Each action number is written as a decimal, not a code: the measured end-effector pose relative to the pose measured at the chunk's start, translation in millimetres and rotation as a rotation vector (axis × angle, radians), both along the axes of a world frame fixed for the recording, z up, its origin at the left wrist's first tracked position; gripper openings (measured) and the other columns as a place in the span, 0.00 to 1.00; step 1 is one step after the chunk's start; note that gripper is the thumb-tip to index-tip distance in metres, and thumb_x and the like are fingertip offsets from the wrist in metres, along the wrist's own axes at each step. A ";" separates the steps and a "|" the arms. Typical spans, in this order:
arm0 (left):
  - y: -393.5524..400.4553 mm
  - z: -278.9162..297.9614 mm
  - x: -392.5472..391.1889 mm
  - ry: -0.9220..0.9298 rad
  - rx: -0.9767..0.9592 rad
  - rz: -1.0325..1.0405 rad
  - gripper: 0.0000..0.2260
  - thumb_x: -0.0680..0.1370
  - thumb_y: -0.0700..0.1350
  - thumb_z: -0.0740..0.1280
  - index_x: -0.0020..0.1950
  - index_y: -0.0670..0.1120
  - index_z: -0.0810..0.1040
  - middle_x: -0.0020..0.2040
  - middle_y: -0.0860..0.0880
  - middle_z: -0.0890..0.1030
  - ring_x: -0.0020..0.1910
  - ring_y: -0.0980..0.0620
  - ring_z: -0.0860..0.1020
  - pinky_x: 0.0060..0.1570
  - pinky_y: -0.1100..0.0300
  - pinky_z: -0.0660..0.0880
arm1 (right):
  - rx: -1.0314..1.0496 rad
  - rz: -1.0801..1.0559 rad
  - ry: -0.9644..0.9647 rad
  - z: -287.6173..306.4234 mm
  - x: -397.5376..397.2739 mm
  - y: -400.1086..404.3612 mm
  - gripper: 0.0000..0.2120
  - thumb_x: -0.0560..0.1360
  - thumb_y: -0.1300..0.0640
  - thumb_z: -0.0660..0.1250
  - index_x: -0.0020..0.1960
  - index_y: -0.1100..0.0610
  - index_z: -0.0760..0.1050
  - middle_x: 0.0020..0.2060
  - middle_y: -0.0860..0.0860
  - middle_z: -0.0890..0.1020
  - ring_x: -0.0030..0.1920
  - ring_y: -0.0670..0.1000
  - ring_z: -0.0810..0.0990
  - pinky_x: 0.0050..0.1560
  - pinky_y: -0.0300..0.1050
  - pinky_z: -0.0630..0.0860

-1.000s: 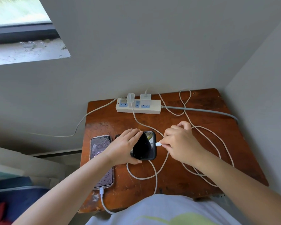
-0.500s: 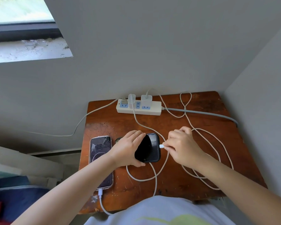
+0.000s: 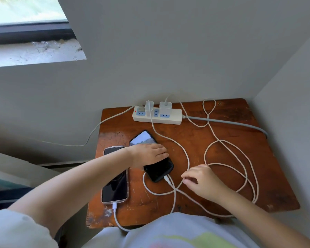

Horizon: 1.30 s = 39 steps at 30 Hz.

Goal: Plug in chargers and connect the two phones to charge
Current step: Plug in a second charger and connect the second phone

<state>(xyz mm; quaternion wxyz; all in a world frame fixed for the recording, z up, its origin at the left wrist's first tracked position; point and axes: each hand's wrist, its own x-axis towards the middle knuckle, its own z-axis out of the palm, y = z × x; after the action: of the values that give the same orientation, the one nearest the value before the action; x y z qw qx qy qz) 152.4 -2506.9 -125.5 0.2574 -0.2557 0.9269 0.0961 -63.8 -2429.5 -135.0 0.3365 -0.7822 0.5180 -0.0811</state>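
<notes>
A black phone [image 3: 159,170] lies flat and slanted on the wooden table [image 3: 222,176], its far end showing a lit screen. My left hand [image 3: 149,154] lies across its middle and holds it. A white connector [image 3: 167,179] sits in its near end. Its cable [image 3: 187,156] runs to a white charger [image 3: 149,106] in the power strip [image 3: 168,119]. My right hand [image 3: 202,181] hovers just right of the connector with fingers apart, holding nothing. A phone in a clear case [image 3: 115,185] lies at the left with a cable plug [image 3: 114,205] in its near end; a second charger [image 3: 165,106] is in the strip.
Long white cable loops [image 3: 240,169] cover the table's right half. The strip's grey cord [image 3: 231,122] leaves to the right. Walls close the table in behind and on the right. A window sill [image 3: 34,52] is at upper left.
The black phone went from tilted up in my left hand to flat on the table. The connector now sits in its end. My right hand let go and drew back to the right.
</notes>
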 end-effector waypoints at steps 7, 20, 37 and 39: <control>9.2 -11.6 -7.5 -0.067 0.008 -0.266 0.31 0.73 0.33 0.64 0.72 0.43 0.54 0.74 0.41 0.59 0.73 0.45 0.54 0.71 0.54 0.49 | -0.046 -0.038 0.194 -20.0 -6.8 -5.9 0.13 0.76 0.57 0.60 0.59 0.55 0.74 0.61 0.53 0.75 0.63 0.52 0.69 0.64 0.49 0.65; 26.2 -17.2 -1.5 -0.017 0.005 -0.254 0.29 0.75 0.30 0.58 0.73 0.45 0.52 0.75 0.45 0.55 0.74 0.47 0.50 0.72 0.54 0.45 | -0.165 -0.029 0.322 -39.1 -1.3 -6.4 0.18 0.76 0.57 0.59 0.66 0.55 0.67 0.68 0.54 0.68 0.70 0.53 0.62 0.71 0.54 0.57; 93.9 -31.1 4.2 0.385 -0.022 1.009 0.29 0.79 0.39 0.55 0.72 0.40 0.41 0.75 0.41 0.42 0.73 0.45 0.38 0.70 0.56 0.40 | -0.197 -0.118 0.267 -46.4 2.8 0.1 0.17 0.76 0.60 0.59 0.65 0.58 0.68 0.67 0.58 0.70 0.70 0.57 0.64 0.71 0.58 0.56; 100.7 -38.0 -10.9 0.536 0.001 1.214 0.28 0.80 0.49 0.53 0.73 0.40 0.43 0.76 0.42 0.44 0.74 0.46 0.39 0.70 0.57 0.40 | -0.211 -0.132 0.270 -47.4 4.5 1.1 0.17 0.75 0.61 0.61 0.64 0.59 0.70 0.66 0.60 0.72 0.69 0.59 0.66 0.70 0.60 0.58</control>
<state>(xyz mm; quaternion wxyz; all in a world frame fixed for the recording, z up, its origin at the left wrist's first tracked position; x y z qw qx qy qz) 141.6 -2406.2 -163.5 -0.0818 -0.6996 0.6501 0.2850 -59.3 -2428.5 -182.4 0.1739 -0.7812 0.5974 -0.0512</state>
